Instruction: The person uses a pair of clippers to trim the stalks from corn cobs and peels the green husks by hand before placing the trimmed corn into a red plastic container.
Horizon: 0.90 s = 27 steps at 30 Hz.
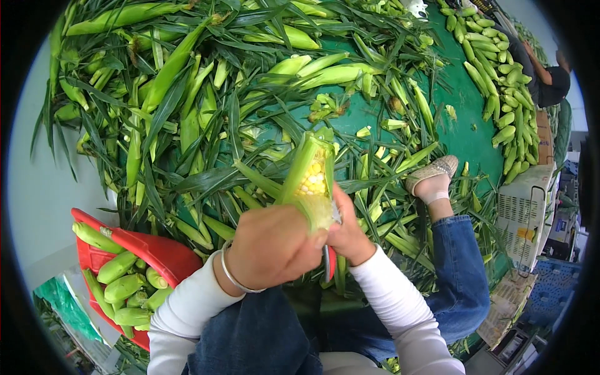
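An ear of corn stands upright in front of me, its green husk opened on one side so that yellow and white kernels show. My left hand is closed around its lower part, with a pale flap of husk by the thumb. Close against it, my right hand is closed on a red-handled tool. A bit of its metal shows beside the corn; the rest is hidden by my hands, so its exact kind is unclear.
Green husks and leaves cover much of the green floor. A red basket of trimmed corn stands at my left. More ears are heaped far right, near another person and a white crate. My shoe rests among husks.
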Each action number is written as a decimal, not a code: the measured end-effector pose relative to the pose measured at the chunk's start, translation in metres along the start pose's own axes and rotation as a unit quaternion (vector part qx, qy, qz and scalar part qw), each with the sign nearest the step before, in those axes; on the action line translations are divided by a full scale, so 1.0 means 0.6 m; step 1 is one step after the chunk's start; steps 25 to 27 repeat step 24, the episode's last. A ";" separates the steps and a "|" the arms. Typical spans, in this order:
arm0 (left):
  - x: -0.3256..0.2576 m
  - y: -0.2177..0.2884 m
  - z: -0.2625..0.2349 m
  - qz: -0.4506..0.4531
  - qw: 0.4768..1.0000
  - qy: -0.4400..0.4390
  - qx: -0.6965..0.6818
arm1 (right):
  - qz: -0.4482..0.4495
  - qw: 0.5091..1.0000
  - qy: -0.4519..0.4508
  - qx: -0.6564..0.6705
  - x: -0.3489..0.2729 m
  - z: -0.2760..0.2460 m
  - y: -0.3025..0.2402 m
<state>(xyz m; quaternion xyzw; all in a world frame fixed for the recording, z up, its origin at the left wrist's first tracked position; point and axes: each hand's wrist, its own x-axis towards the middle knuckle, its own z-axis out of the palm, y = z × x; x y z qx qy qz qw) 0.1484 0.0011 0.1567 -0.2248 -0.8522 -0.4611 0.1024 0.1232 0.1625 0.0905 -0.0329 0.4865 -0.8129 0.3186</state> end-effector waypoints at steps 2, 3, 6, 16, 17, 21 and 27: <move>0.014 0.009 0.005 0.016 1.000 0.008 0.002 | 0.014 1.000 -0.015 -0.015 -0.002 -0.014 0.007; 0.015 0.012 0.003 0.020 1.000 0.008 0.009 | 0.016 1.000 -0.020 -0.009 0.000 -0.014 0.007; 0.007 0.010 0.002 0.011 0.999 0.030 0.020 | 0.027 0.999 -0.034 0.016 0.009 -0.009 0.002; -0.158 0.131 -0.171 -0.212 0.840 0.413 -0.282 | 0.078 0.855 -0.267 -0.438 -0.005 0.059 -0.012; -0.177 0.169 -0.202 -0.260 0.826 0.442 -0.233 | 0.064 0.850 -0.253 -0.458 -0.016 0.049 -0.009; -0.352 0.232 -0.293 -0.343 0.776 0.530 0.006 | 0.096 0.843 -0.191 -0.493 -0.045 0.057 -0.015; -0.445 0.229 -0.360 -0.429 0.739 0.520 0.014 | 0.107 0.834 -0.144 -0.521 -0.058 0.033 -0.057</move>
